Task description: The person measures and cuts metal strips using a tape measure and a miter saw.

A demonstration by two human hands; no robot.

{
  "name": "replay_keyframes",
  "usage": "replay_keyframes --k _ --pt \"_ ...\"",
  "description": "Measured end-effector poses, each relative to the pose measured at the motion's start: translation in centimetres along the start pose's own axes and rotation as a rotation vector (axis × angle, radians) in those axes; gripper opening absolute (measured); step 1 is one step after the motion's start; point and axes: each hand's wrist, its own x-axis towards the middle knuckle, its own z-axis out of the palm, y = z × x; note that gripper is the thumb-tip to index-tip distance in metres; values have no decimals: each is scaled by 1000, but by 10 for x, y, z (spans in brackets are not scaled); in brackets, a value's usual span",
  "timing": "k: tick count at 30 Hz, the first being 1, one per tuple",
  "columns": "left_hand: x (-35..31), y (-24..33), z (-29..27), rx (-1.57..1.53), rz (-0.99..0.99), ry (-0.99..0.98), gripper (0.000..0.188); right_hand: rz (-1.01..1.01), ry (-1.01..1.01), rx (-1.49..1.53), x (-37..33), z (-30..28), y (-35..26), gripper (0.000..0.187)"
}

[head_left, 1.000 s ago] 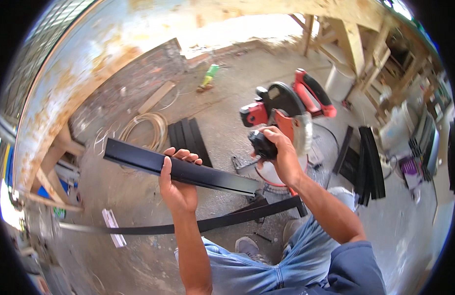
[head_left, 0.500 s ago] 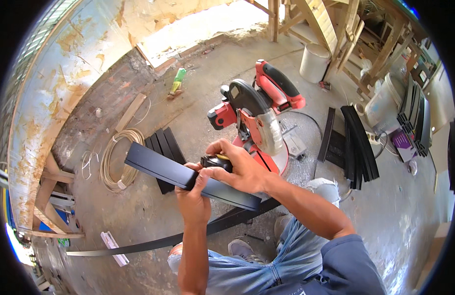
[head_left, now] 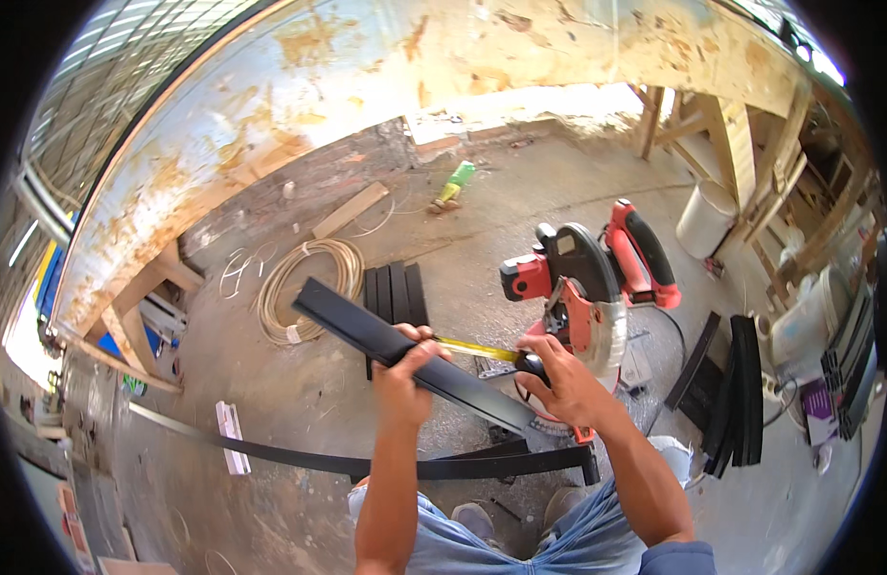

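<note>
My left hand (head_left: 405,381) is closed around a short black profile piece (head_left: 350,326), which slants across in front of me. In my right hand (head_left: 576,385) is a black tape measure (head_left: 533,366). Its yellow blade (head_left: 477,349) runs out leftward to the fingers of my left hand, just above the profile piece; the blade's tip is hidden there. Beyond my right hand stands a red and black mitre saw (head_left: 589,311) on the floor. A long black strip (head_left: 309,461) lies below my hands, in front of my feet.
Several short black pieces (head_left: 396,297) lie beside a coiled beige cable (head_left: 271,297). More black profiles (head_left: 736,402) are on the right, near a purple box (head_left: 820,412). A white bucket (head_left: 704,220) and wooden supports stand at the back right. A green bottle (head_left: 460,175) lies farther back.
My right hand has moved away to the right with the tape measure, and the yellow blade now stretches between my hands. The view has swung left, so the surroundings appear farther right.
</note>
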Motion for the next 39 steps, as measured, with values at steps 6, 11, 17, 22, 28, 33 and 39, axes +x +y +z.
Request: replay_keyframes --k 6,11,17,22,28,33,39 --pt "14 45 -25 -3 357 222 14 140 -121 -151 -19 -7 15 36" --pt "9 27 -21 71 357 101 49 275 -37 233 -9 2 -2 25" --pt "-1 -10 3 -130 234 -68 57 182 -46 187 -6 4 -30 30" --pt "-5 -35 3 -75 155 143 69 179 -110 202 -4 7 -38 30" --pt "-4 -33 8 -85 214 -174 64 97 -94 164 -7 6 -40 29" --pt "-9 -30 6 -127 219 -212 60 147 -135 185 -8 13 -43 28" --pt "-7 -33 5 -126 151 -226 70 133 -123 138 -6 11 -45 27"
